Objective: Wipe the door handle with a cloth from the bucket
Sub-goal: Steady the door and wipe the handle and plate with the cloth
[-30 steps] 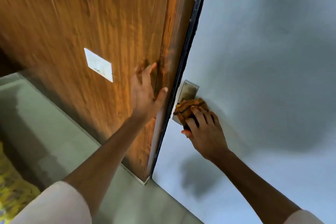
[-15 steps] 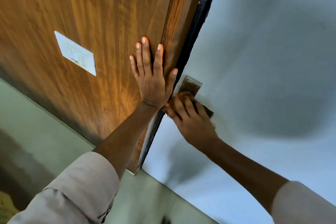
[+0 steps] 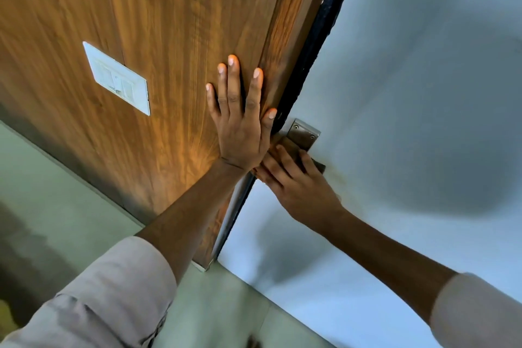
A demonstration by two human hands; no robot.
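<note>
Both hands near door handle (image 3: 303,135) (right hand (image 3: 296,186) over it).

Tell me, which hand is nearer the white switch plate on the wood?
Left. The left hand lies flat on the wood panel beside the switch plate; the right hand is across the edge, at the metal handle plate.

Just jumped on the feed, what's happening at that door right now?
A person is cleaning the metal door handle plate on the pale blue-grey door. The left hand is pressed flat, fingers spread, on the brown wood-grain panel beside it. The right hand covers the handle below the plate; the cloth is hidden under it, so its grip can't be confirmed.
</note>
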